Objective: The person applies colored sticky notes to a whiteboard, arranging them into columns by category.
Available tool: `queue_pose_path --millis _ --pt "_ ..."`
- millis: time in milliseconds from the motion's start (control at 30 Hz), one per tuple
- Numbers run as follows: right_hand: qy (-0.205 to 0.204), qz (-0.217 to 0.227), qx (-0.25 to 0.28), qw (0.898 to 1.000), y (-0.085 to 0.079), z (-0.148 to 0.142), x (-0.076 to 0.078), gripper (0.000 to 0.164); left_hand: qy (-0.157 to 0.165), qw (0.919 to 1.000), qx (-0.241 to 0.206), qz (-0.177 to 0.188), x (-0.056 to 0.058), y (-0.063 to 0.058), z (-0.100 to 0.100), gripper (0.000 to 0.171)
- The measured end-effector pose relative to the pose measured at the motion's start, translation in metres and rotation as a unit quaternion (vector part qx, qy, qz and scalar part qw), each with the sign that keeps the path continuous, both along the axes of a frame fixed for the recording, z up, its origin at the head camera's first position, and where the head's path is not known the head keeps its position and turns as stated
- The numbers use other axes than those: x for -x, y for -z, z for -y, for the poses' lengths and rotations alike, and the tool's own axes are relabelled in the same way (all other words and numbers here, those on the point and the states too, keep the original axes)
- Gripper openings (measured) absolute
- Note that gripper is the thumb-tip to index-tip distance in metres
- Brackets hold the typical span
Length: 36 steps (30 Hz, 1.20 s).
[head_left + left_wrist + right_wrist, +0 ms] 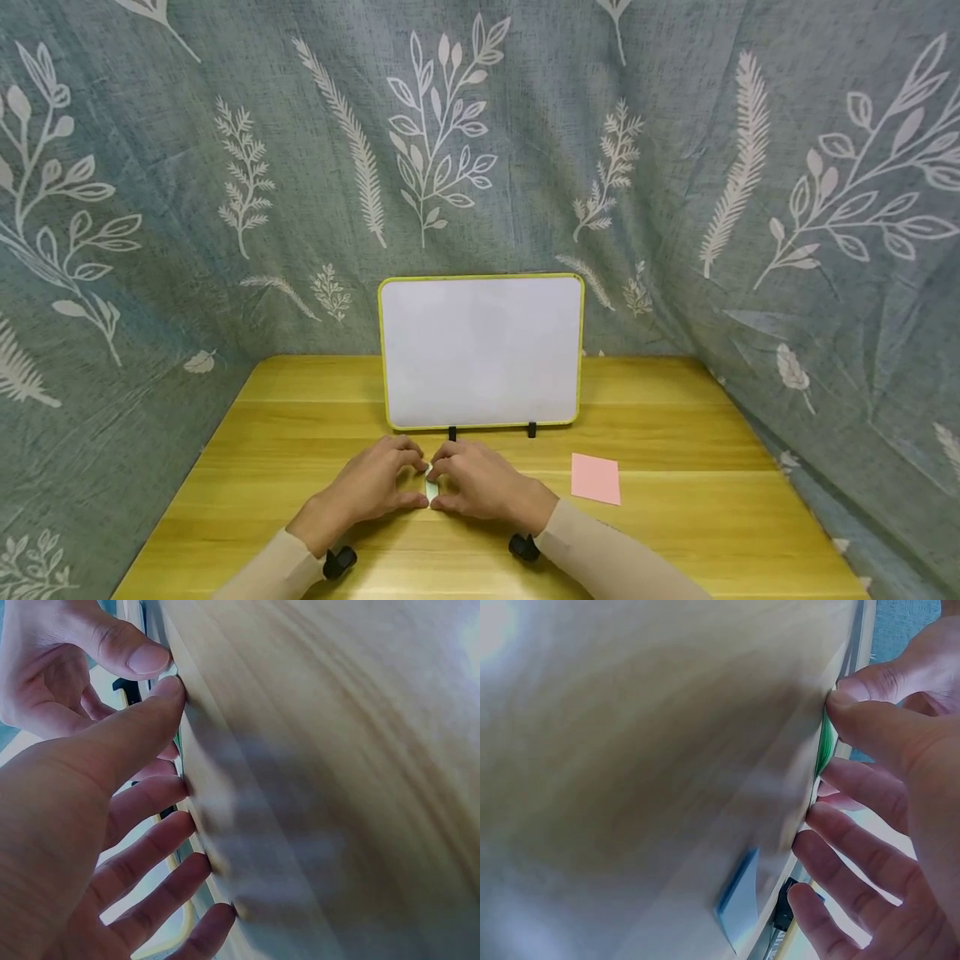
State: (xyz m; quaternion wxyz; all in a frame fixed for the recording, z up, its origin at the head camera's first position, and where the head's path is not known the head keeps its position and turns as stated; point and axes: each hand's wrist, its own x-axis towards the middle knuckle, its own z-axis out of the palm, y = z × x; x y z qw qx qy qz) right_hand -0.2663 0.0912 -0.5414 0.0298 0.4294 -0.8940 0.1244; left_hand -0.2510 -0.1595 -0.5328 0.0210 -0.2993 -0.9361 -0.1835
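Observation:
Between my two hands a small green sticky note pad (pixel 432 490) lies low over the table, mostly covered by the fingers. My left hand (pixel 381 477) holds its left side, thumb at the near edge and curved fingers at the far edge. From the other side my right hand (pixel 480 481) grips it the same way. The thumb tips almost meet at the near edge. In the right wrist view the pad's green edge (pixel 825 742) shows between thumb and index finger, slightly bowed. The other fingertips (pixel 802 840) of the right hand spread along the tabletop.
A whiteboard (pixel 482 352) with a yellow frame stands upright on black feet (pixel 532 430) just behind the hands. To the right lies a pink sticky note pad (pixel 596 479) on the wooden table (pixel 675 533). Patterned cloth (pixel 525 167) hangs around the back and sides.

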Motion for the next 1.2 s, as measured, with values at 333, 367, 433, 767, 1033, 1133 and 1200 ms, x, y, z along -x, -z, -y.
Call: queue_pose_path --millis 333,367,433,767,1033,1133,1200 --pt "-0.011 -0.004 -0.011 1.0 -0.0022 -0.0004 -0.0016 0.036 -0.002 1.0 -0.001 0.002 0.0017 -0.0001 0.0002 0.041" --pt "-0.013 -0.005 -0.014 1.0 -0.0028 -0.0002 -0.0017 0.036 -0.003 1.0 -0.001 0.004 0.0018 -0.0006 0.0001 0.041" --pt "-0.013 -0.011 -0.02 1.0 -0.0032 0.0004 -0.0016 0.035 -0.005 1.0 -0.002 0.007 0.0016 -0.0016 -0.0004 0.04" --pt "-0.021 -0.057 -0.07 0.996 -0.0046 0.0052 -0.0058 0.025 -0.006 0.9997 -0.004 0.024 -0.0009 -0.0019 0.0002 0.038" --pt "-0.035 -0.067 -0.068 0.995 -0.0064 0.006 -0.0062 0.015 -0.007 0.999 -0.01 0.043 -0.0028 -0.0034 0.0009 0.039" --pt "-0.042 -0.063 -0.054 0.996 -0.007 0.0055 -0.0042 0.015 -0.008 0.999 -0.013 0.041 -0.0025 -0.0045 0.0006 0.039" --pt "-0.044 -0.058 -0.05 0.996 -0.0081 0.005 -0.0032 0.019 -0.009 0.9991 -0.014 0.039 -0.0018 -0.0049 0.0005 0.038"
